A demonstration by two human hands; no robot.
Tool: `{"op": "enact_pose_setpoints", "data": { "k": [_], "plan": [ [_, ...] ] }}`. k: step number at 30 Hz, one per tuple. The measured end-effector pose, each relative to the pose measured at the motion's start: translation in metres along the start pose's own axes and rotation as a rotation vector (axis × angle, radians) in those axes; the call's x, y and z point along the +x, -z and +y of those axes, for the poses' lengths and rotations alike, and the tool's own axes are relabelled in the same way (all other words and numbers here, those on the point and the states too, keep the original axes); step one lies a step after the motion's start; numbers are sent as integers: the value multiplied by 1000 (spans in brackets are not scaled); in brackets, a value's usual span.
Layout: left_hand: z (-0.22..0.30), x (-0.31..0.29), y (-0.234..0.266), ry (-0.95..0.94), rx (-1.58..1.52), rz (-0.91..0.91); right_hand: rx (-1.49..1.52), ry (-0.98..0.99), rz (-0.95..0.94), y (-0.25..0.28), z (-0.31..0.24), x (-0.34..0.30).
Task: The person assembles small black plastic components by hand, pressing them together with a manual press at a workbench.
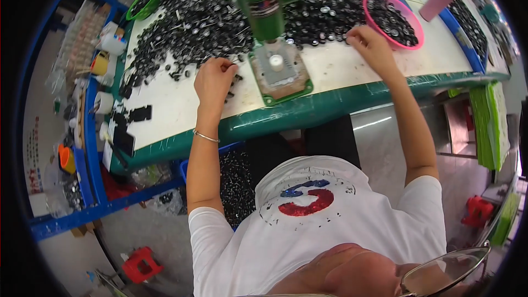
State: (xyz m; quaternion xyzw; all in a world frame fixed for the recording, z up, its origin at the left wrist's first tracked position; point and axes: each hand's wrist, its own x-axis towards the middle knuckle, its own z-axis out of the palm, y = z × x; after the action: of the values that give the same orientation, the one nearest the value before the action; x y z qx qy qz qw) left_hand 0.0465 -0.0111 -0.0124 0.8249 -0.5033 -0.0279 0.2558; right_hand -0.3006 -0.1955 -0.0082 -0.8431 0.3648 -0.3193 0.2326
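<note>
A green hand press point(267, 22) stands upright at the table's middle, with a small white round piece point(276, 62) on its metal base beneath the ram. Just left of that base is my left hand point(213, 82), fingers pinched together; whatever they hold is too small to make out. Over to the right, my right hand point(373, 49) also pinches at the near edge of a heap of small black round parts point(330, 11), beside a pink basket point(367, 14). What lies between its fingertips cannot be made out. Another heap of black parts with thin pins point(190, 22) spreads left of the press.
A green basket point(157, 6) of black parts stands at the far left. Dark flat pieces point(140, 113) lie near the left edge. Beyond the pink basket are a pink box point(438, 1) and a blue divider point(462, 38). Below the table sits a blue crate point(184, 171) of black parts.
</note>
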Motion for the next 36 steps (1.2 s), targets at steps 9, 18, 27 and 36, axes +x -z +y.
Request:
{"op": "enact_pose_setpoints", "data": {
  "k": [9,18,27,36],
  "plan": [
    [-20,19,13,178,-732,75,-344,-87,124,-26,23,-17],
    [-36,2,20,210,-1525,-37,515,-176,134,-48,-27,-3],
    [24,-23,7,199,-1311,-106,640,-162,-297,-93,-98,13],
    [58,-30,-10,102,-1305,-178,588,-227,-342,-86,-107,13]
  ]
}}
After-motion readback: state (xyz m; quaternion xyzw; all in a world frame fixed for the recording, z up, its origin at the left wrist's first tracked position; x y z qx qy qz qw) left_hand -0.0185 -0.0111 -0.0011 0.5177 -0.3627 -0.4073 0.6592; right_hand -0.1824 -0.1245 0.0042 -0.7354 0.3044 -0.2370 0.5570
